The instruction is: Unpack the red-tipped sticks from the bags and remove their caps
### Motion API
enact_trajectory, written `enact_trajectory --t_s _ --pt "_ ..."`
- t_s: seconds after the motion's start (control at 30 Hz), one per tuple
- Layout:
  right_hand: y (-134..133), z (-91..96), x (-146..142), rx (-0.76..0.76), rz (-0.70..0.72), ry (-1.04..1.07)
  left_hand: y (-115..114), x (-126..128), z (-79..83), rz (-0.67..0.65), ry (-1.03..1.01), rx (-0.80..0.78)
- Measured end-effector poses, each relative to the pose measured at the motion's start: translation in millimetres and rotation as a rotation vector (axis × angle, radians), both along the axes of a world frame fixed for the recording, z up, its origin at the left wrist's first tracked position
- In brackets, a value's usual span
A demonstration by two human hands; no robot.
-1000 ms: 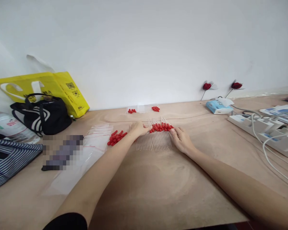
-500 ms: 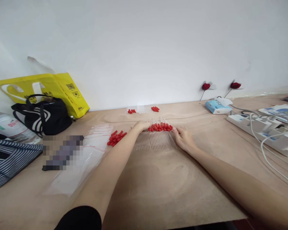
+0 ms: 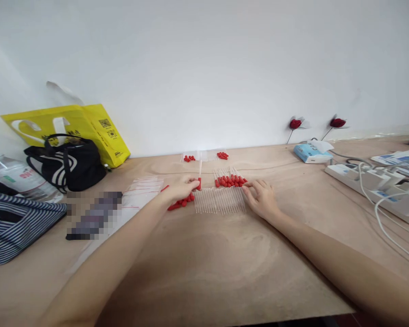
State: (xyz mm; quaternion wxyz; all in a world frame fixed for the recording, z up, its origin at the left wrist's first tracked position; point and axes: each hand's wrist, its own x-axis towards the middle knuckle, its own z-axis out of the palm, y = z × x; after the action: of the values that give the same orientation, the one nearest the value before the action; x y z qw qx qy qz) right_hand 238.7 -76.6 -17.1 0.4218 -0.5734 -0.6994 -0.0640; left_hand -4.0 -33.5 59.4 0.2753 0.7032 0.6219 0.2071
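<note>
My left hand (image 3: 182, 188) pinches a dropper by its red bulb (image 3: 199, 183), and its thin clear tube (image 3: 200, 165) points up. Below that hand lies a loose pile of red rubber bulbs (image 3: 181, 203). To the right, a row of droppers with red bulbs (image 3: 230, 180) lies side by side, their clear tubes pointing away from me. Nearer to me is a row of bare clear tubes (image 3: 220, 201). My right hand (image 3: 261, 197) is closed at the right end of the dropper row, thumb and fingers against the last bulb.
Clear zip bags (image 3: 141, 188) lie left of the pile. Two small bags with red bulbs (image 3: 190, 158) are by the wall. A yellow bag (image 3: 105, 136), black bag (image 3: 68, 163) and striped bag (image 3: 17, 227) stand left. Tissues (image 3: 312, 152) and a power strip (image 3: 371, 186) are right.
My left hand has moved left and toward me, from the dropper row to the bulb pile, and now holds one upright dropper. My right hand stays at the row's end.
</note>
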Motion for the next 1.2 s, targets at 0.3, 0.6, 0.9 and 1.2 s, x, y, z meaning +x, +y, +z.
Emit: enact_trajectory --t_s 0.3,0.6,0.9,1.2 --pt "-27 11.4 -36 0.254 0.276 -0.395 -69 -11 -40.7 -0.369 0.321 0.715" --pt "-22 4.4 -43 0.238 0.453 -0.468 -72 -8 -60.3 -0.459 0.321 0.909" --pt "-23 2.8 -47 0.272 0.538 -0.361 -65 -4 -62.6 -0.489 0.2 0.857" --pt "-29 7.5 -47 0.291 0.58 -0.351 -70 -10 -58.0 -0.558 0.249 0.874"
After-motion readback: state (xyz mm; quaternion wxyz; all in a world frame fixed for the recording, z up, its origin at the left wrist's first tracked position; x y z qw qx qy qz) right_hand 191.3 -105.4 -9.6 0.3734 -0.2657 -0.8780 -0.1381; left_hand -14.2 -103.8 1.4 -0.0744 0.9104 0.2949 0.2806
